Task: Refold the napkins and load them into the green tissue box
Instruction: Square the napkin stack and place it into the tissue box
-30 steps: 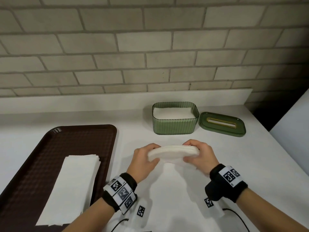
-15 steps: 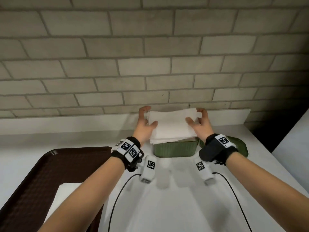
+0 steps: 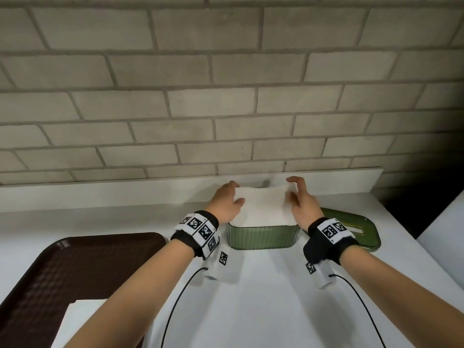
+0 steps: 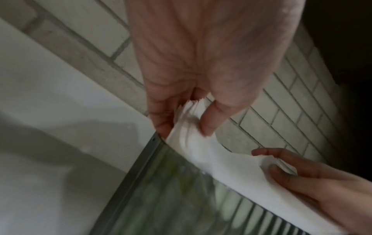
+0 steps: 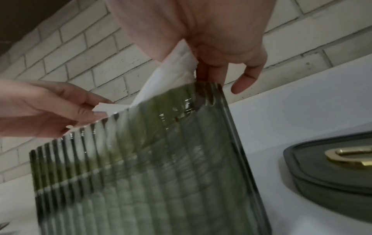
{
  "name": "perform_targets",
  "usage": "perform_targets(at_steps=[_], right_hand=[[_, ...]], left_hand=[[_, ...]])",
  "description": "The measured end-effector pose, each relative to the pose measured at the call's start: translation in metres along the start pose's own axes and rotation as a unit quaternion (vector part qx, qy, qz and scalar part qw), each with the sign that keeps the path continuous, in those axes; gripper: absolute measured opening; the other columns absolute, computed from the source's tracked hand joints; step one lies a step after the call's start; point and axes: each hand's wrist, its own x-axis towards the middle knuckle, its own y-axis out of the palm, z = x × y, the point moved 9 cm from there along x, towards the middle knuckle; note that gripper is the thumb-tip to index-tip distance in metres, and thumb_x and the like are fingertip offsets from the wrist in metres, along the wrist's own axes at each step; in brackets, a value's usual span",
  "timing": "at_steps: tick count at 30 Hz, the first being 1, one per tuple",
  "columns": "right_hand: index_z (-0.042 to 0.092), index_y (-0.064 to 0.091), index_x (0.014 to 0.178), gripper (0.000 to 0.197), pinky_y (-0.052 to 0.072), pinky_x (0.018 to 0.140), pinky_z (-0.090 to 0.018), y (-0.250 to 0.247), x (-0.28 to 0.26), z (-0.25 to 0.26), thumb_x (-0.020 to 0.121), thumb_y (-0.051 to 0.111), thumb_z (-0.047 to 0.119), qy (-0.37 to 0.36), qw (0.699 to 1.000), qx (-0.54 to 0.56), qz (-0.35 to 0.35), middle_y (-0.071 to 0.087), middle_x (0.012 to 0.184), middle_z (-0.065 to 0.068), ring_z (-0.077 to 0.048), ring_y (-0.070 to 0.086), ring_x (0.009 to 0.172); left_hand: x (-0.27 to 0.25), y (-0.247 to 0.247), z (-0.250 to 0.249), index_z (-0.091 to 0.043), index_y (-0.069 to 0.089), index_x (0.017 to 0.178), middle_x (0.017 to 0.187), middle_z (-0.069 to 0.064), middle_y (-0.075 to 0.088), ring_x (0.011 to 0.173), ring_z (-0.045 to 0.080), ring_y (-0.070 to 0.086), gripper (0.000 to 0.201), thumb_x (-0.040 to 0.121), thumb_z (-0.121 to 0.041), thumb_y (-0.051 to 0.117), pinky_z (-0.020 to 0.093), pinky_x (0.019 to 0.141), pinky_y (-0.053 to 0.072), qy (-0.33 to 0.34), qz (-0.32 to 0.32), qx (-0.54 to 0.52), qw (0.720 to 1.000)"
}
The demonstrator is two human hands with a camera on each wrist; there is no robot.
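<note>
A folded stack of white napkins (image 3: 262, 205) lies across the open top of the ribbed green tissue box (image 3: 261, 236) at the back of the white counter. My left hand (image 3: 227, 200) pinches the stack's left end (image 4: 187, 122) between thumb and fingers. My right hand (image 3: 300, 200) pinches its right end (image 5: 177, 63), fingers reaching down by the box's corner. The stack sags in the middle and sits at rim height, its lower part hidden behind the box wall (image 5: 161, 159).
The green lid (image 3: 356, 228) with a gold slot lies flat right of the box. A brown tray (image 3: 75, 272) at the left holds more white napkins (image 3: 80, 320). A brick wall (image 3: 226, 96) rises right behind the box. Cables trail from my wrists.
Both hands carried the folded stack from the front of the counter back over the box, then lowered it onto the box's open top.
</note>
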Motion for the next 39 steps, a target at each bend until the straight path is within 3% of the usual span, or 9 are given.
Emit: perform_targets(at_steps=[5,8,14,19,22,27,30,33,39], right_hand=[[0.023,0.035,0.126,0.029,0.028,0.086,-0.04,0.006,0.003,0.011,0.097,0.041,0.028,0.008,0.981,-0.181,0.074,0.056,0.066,0.002,-0.032,0.062,0.082],[0.023,0.035,0.126,0.047,0.028,0.09,-0.042,0.007,0.004,0.019,0.088,0.052,0.044,0.012,0.951,-0.287,0.117,0.058,0.084,0.0,-0.028,0.063,0.095],[0.021,0.042,0.132,0.069,0.04,0.099,-0.041,-0.019,0.016,0.036,0.074,0.075,0.04,-0.023,0.968,-0.229,0.099,0.041,0.133,-0.005,-0.028,0.05,0.119],[0.022,0.047,0.139,0.054,0.028,0.112,-0.031,0.005,0.02,0.038,0.089,0.063,0.035,-0.038,0.942,-0.235,0.236,0.033,0.153,-0.002,-0.022,0.035,0.139],[0.02,0.045,0.142,0.044,0.03,0.107,-0.03,0.009,0.02,0.031,0.099,0.047,0.032,-0.011,0.937,-0.243,0.252,0.044,0.148,-0.004,-0.025,0.04,0.135],[0.02,0.057,0.13,0.036,0.039,0.098,-0.026,0.017,0.015,0.032,0.096,0.047,0.014,-0.04,0.952,-0.195,0.233,0.059,0.133,-0.003,-0.025,0.053,0.123],[0.023,0.057,0.13,0.041,0.037,0.09,-0.02,0.023,0.009,0.034,0.09,0.054,0.011,-0.051,0.954,-0.17,0.244,0.06,0.131,-0.001,-0.023,0.054,0.12],[0.024,0.06,0.124,0.044,0.04,0.09,-0.023,0.0,0.017,0.033,0.082,0.066,0.011,-0.057,0.972,-0.142,0.178,0.058,0.125,-0.003,-0.021,0.055,0.113],[0.019,0.066,0.104,0.046,0.042,0.053,-0.016,-0.017,0.013,0.008,0.062,0.084,0.01,0.055,0.953,-0.189,0.231,0.064,0.096,0.0,-0.009,0.055,0.072]], left_hand=[[0.002,0.01,0.001,-0.009,0.035,0.143,0.13,0.018,0.053,0.126,0.035,0.043,0.051,0.102,-0.04,0.038,0.042,0.1,0.042,-0.012,0.053,0.16,0.986],[0.004,0.007,0.004,-0.016,0.037,0.143,0.136,0.017,0.038,0.129,0.036,0.032,0.053,0.098,-0.042,0.046,0.043,0.102,0.039,-0.021,0.06,0.215,0.975],[0.001,-0.014,-0.015,-0.017,0.044,0.139,0.141,0.007,0.036,0.134,0.026,0.03,0.058,0.088,-0.032,0.067,0.041,0.11,0.032,0.06,0.043,0.166,0.983],[0.003,-0.003,-0.016,-0.018,0.033,0.147,0.148,0.003,0.043,0.133,0.024,0.042,0.06,0.096,-0.038,0.055,0.04,0.11,0.034,0.05,0.11,0.191,0.974],[0.002,0.0,-0.018,-0.02,0.039,0.145,0.143,0.002,0.049,0.129,0.024,0.047,0.047,0.101,-0.035,0.046,0.041,0.109,0.036,0.055,0.096,0.179,0.978],[0.0,0.003,-0.017,-0.017,0.051,0.136,0.137,0.005,0.055,0.126,0.026,0.048,0.037,0.102,-0.027,0.042,0.041,0.106,0.035,0.065,0.078,0.228,0.968],[0.0,0.002,-0.019,-0.016,0.051,0.136,0.134,0.007,0.051,0.128,0.026,0.042,0.037,0.101,-0.026,0.044,0.042,0.106,0.032,0.069,0.069,0.258,0.961],[-0.003,-0.004,-0.026,-0.016,0.052,0.135,0.13,0.005,0.049,0.126,0.024,0.042,0.041,0.095,-0.03,0.054,0.038,0.104,0.034,0.095,0.055,0.242,0.964],[-0.009,-0.001,-0.02,-0.014,0.056,0.127,0.13,0.004,0.049,0.121,0.021,0.046,0.049,0.086,-0.038,0.069,0.032,0.1,0.04,0.071,0.099,0.187,0.975]])
